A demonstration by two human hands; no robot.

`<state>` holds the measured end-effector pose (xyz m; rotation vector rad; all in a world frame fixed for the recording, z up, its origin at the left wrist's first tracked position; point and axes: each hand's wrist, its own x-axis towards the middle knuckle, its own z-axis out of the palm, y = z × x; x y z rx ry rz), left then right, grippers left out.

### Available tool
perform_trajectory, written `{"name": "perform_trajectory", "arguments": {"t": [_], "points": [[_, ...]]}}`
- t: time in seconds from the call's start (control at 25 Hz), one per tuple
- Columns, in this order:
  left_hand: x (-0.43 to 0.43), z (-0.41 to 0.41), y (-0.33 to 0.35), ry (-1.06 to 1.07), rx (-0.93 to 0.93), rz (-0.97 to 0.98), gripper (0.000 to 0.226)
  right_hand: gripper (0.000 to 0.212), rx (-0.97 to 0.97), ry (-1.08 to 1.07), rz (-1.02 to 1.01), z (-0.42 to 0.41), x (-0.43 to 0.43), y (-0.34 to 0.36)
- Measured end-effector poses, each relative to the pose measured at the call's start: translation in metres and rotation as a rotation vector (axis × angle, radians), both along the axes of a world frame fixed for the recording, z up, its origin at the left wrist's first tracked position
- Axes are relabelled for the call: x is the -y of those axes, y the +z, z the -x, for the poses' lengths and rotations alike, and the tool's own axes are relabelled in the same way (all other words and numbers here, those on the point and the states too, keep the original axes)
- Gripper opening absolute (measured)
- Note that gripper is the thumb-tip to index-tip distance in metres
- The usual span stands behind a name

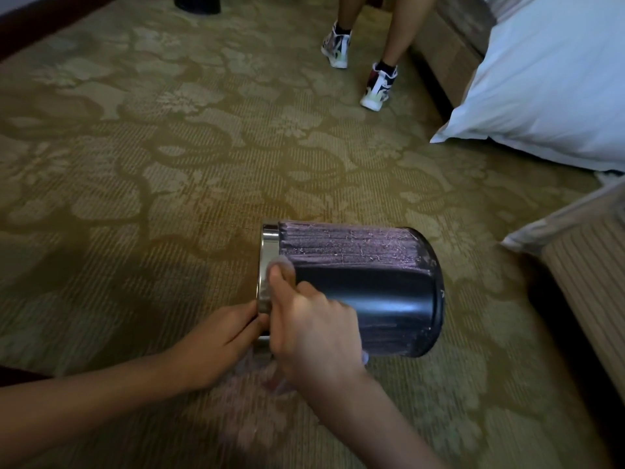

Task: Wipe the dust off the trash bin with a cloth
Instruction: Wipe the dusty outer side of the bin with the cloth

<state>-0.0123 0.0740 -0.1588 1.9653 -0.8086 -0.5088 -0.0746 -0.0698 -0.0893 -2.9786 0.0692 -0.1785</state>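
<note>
A black round trash bin (372, 292) lies on its side on the carpet, its shiny metal rim (267, 245) to the left and its base to the right. Pale streaked dust covers the upper part of its wall; the lower part is glossy black. My left hand (216, 346) grips the metal rim at its near edge. My right hand (311, 330) holds a pale cloth (279, 265) and presses it against the bin's wall just beside the rim. Most of the cloth is hidden under my fingers and is blurred.
The floor is green patterned carpet (169, 184). A person's legs in sneakers (377, 86) stand at the back. A bed with a white duvet (548, 96) is at the right, a striped bed base (588, 279) close to the bin. A dark object (198, 3) stands far left.
</note>
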Motion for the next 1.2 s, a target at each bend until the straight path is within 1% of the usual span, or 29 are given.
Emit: {"name": "perform_trajectory", "arguments": {"t": [0.08, 0.16, 0.2, 0.28, 0.36, 0.4, 0.52, 0.6, 0.64, 0.68, 0.72, 0.8, 0.88, 0.92, 1.0, 1.08, 1.12, 1.16, 1.2], "points": [[0.0, 0.001, 0.0, 0.011, -0.016, 0.001, 0.03, 0.043, 0.042, -0.007, 0.039, 0.0, 0.007, 0.0], [0.001, 0.003, 0.0, 0.028, -0.036, -0.028, 0.037, 0.035, 0.002, -0.064, 0.066, 0.005, 0.033, 0.004], [0.002, 0.003, -0.001, 0.05, -0.036, -0.039, 0.04, 0.032, -0.015, -0.137, 0.079, 0.009, 0.053, 0.007], [0.003, 0.005, 0.001, 0.066, -0.034, -0.048, 0.045, 0.031, -0.005, -0.369, 0.109, 0.024, 0.101, 0.011], [0.002, 0.007, 0.001, 0.043, -0.027, -0.031, 0.049, 0.037, -0.002, -0.585, 0.02, 0.04, 0.135, 0.016], [0.001, 0.008, 0.002, 0.032, -0.023, -0.028, 0.053, 0.039, -0.006, -0.618, -0.012, 0.045, 0.142, 0.015], [0.0, 0.007, 0.002, 0.027, -0.044, -0.047, 0.059, 0.04, -0.009, -0.582, 0.003, 0.044, 0.136, 0.008], [0.0, 0.008, 0.003, 0.021, -0.046, -0.054, 0.057, 0.04, -0.024, -0.612, -0.09, 0.038, 0.13, 0.014], [-0.001, 0.008, 0.003, 0.015, -0.043, -0.058, 0.055, 0.042, -0.035, -0.602, -0.106, 0.035, 0.122, 0.016], [-0.001, 0.009, 0.003, 0.01, -0.045, -0.069, 0.055, 0.042, -0.045, -0.546, -0.08, 0.031, 0.11, 0.018], [-0.002, 0.009, 0.003, 0.005, -0.046, -0.078, 0.057, 0.039, -0.045, -0.441, -0.039, 0.025, 0.092, 0.016], [-0.004, 0.01, 0.006, -0.009, -0.033, -0.088, 0.064, 0.033, -0.039, -0.159, 0.017, 0.01, 0.037, 0.009], [-0.005, 0.01, 0.007, -0.03, -0.026, -0.07, 0.067, 0.041, -0.056, 0.016, -0.009, -0.001, -0.006, 0.005], [-0.006, 0.009, 0.008, -0.038, -0.031, -0.064, 0.065, 0.044, -0.056, 0.041, -0.017, -0.006, -0.015, 0.004], [-0.005, 0.009, 0.008, -0.026, -0.012, -0.08, 0.054, 0.042, -0.053, 0.021, 0.005, -0.01, -0.006, 0.006], [-0.004, 0.01, 0.006, -0.011, 0.001, -0.112, 0.034, 0.031, -0.032, -0.057, 0.044, -0.005, 0.02, 0.01], [-0.003, 0.01, 0.005, -0.002, -0.003, -0.124, 0.028, 0.026, -0.023, -0.129, 0.059, -0.002, 0.037, 0.012], [-0.002, 0.01, 0.005, 0.002, -0.001, -0.133, 0.028, 0.025, -0.024, -0.219, 0.07, 0.002, 0.057, 0.014], [-0.002, 0.011, 0.005, -0.002, 0.002, -0.14, 0.028, 0.028, -0.04, -0.325, 0.071, 0.008, 0.079, 0.017]]}}
